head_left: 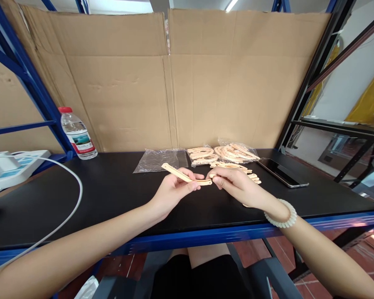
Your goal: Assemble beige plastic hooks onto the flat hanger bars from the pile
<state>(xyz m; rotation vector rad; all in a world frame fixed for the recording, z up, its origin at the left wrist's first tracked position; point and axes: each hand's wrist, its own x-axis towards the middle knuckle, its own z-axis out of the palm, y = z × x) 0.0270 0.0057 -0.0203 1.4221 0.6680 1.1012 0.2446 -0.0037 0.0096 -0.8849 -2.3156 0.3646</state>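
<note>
The left forearm (90,241) slants up from the lower left corner of the frame to the left hand (173,189) near the centre, its thumb (188,189) and fingers (187,171) closed in a pinch. The right forearm (327,253) rises from the lower right; the right hand (235,182), right of centre, shows its back, fingers curled toward the thumb. The 2 hands' fingertips nearly meet.

Table (118,194): black top, blue front edge. Rear left: bottle (81,139), red cap on, standing. Rear centre: clear bag (157,162), lying flat. To its right: two filled packs (237,152), loose strips (254,178) just in front. Right: phone (280,172), flat, dark face up.
</note>
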